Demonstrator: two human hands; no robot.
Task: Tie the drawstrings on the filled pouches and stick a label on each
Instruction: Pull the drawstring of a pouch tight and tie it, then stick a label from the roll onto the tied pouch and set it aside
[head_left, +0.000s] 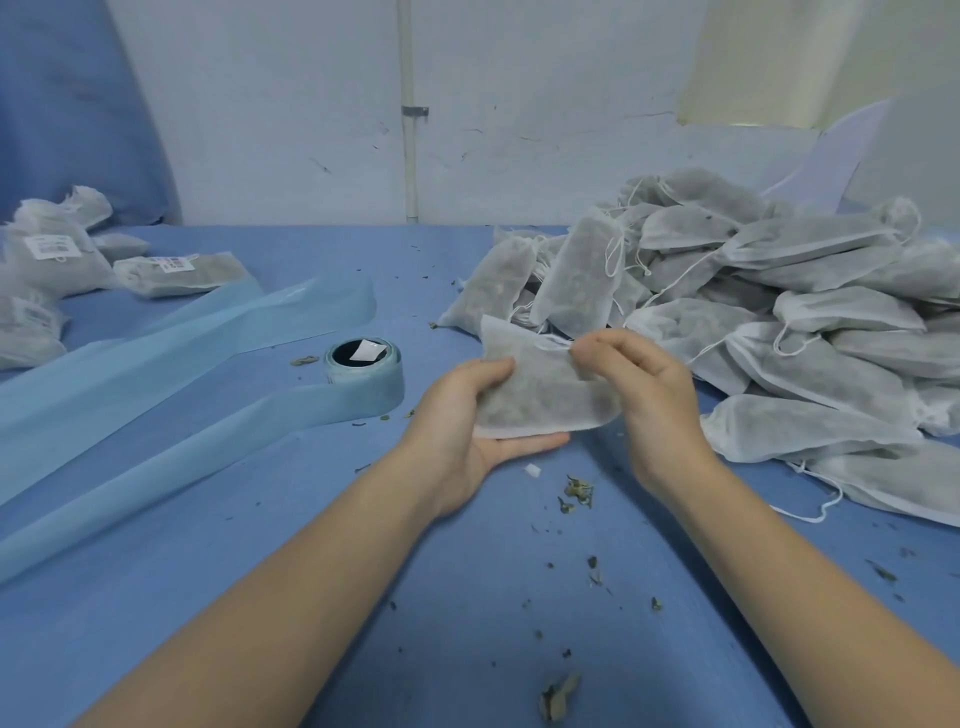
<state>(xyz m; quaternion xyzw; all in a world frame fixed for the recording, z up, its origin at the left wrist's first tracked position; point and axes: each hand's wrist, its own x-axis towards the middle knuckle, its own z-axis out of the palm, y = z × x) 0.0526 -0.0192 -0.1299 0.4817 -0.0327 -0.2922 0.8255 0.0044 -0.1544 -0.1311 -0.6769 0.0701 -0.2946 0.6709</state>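
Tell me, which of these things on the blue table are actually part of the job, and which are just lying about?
Part of the job:
held pouch, left hand cradling it, right hand pinching its drawstring
unlabelled pile
label roll
labelled pouches

Just lying about:
herb crumbs
spent backing strip
white scrap
wall pipe

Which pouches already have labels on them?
The white mesh pouches on the table's far left, each with a white printed sticker. The big heap of pouches on the right and the pouch held in the left hand and right hand show none.
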